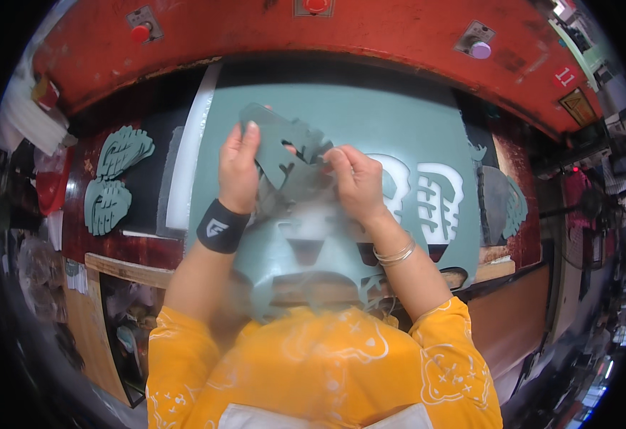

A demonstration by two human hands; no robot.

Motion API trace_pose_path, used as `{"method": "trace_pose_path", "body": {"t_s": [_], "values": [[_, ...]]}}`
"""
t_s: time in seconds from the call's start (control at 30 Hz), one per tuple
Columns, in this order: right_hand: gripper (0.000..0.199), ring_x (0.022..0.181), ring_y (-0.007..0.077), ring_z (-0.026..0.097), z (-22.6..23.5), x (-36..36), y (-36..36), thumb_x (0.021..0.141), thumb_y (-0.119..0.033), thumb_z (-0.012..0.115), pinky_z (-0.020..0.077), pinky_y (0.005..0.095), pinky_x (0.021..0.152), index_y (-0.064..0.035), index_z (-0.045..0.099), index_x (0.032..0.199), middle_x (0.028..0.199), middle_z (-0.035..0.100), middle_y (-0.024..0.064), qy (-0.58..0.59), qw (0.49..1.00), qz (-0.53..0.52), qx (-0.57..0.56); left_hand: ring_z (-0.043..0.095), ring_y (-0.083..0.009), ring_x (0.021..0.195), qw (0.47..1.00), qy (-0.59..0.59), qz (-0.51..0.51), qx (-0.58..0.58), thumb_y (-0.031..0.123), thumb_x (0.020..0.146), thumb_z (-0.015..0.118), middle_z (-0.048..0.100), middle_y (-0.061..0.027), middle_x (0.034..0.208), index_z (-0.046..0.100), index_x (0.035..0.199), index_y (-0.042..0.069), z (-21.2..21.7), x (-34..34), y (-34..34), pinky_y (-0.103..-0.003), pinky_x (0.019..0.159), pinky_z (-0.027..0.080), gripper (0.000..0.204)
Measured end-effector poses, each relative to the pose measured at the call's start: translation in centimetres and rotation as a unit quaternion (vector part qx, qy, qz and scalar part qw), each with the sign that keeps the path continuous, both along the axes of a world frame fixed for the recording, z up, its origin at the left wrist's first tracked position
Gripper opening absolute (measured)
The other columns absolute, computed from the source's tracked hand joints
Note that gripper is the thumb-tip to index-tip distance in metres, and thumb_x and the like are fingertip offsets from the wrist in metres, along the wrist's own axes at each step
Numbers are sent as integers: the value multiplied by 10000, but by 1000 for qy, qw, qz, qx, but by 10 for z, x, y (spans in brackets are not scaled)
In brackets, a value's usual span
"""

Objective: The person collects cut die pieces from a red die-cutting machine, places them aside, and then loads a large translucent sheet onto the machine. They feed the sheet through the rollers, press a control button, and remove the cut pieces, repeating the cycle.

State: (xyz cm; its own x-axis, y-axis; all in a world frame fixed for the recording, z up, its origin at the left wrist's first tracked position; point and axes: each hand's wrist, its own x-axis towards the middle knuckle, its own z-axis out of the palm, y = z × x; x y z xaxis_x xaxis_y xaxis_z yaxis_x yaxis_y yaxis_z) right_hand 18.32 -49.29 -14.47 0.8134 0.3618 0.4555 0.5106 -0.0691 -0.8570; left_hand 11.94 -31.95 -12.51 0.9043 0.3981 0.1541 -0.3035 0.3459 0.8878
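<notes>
A notched grey-green piece (273, 139) with dark slots is held up above the sheet, partly blurred; whether it is one piece or several layers I cannot tell. My left hand (238, 166) is closed on its left edge, thumb on top. At its right edge, my right hand (359, 180) pinches with thumb and forefinger. Beneath both hands lies a large grey-green sheet (384, 107) with shaped holes cut through it, white showing through those at the right. The near end of the sheet hangs in blurred, cut-out strips against my yellow shirt.
Two piles of slotted green pieces (107, 206) rest on the left of the bench. More green pieces (516, 206) lie at the right beside a dark grey plate (495, 200). A red machine beam (391, 36) with push buttons spans the far side. A wooden edge (127, 269) runs along the front.
</notes>
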Motion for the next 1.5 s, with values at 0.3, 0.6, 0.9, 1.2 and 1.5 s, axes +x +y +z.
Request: {"method": "trace_pose_path", "body": {"t_s": [0.3, 0.6, 0.9, 1.2, 1.5], "values": [[260, 562, 138, 548, -30, 8, -20, 933, -183, 496, 441, 286, 558, -4, 596, 774, 609, 571, 72, -19, 985, 4, -172, 611, -211, 958, 971, -211, 27, -105, 218, 969, 507, 603, -100, 1079, 469, 1283, 89, 61, -28, 156, -359, 832, 509, 342], [250, 546, 158, 564, -31, 8, -14, 930, -171, 492, 432, 287, 542, -13, 618, 783, 599, 587, 75, 8, 986, -11, -165, 609, -202, 745, 802, 33, 426, 418, 215, 862, 651, 639, -90, 851, 642, 913, -14, 74, -84, 335, -330, 714, 493, 235], [239, 804, 141, 593, -5, 29, -77, 856, -141, 570, 469, 264, 751, -12, 652, 1039, 885, 654, 104, 54, 978, 92, -177, 407, -367, 1259, 647, 127, 299, 690, 378, 733, 722, 520, -158, 1279, 523, 1274, 72, -48, -33, 228, -464, 1062, 310, 653], [591, 1319, 429, 292, -53, 63, -200, 854, -372, 586, 179, 567, 1069, -129, 430, 1369, 1427, 364, 205, -156, 800, -266, -514, 283, -348, 1364, 616, 147, 86, 769, 488, 837, 581, 345, -156, 1464, 405, 1401, 176, -48, 31, 75, -560, 1105, 172, 668], [458, 1294, 307, 401, -53, -4, -307, 870, -129, 561, 289, 412, 1086, -20, 478, 1307, 1374, 446, 174, 80, 976, -108, -172, 240, -346, 1380, 604, 168, 89, 774, 467, 805, 615, 307, -156, 1476, 383, 1413, 155, -68, -71, 12, -584, 1097, 133, 721]]}}
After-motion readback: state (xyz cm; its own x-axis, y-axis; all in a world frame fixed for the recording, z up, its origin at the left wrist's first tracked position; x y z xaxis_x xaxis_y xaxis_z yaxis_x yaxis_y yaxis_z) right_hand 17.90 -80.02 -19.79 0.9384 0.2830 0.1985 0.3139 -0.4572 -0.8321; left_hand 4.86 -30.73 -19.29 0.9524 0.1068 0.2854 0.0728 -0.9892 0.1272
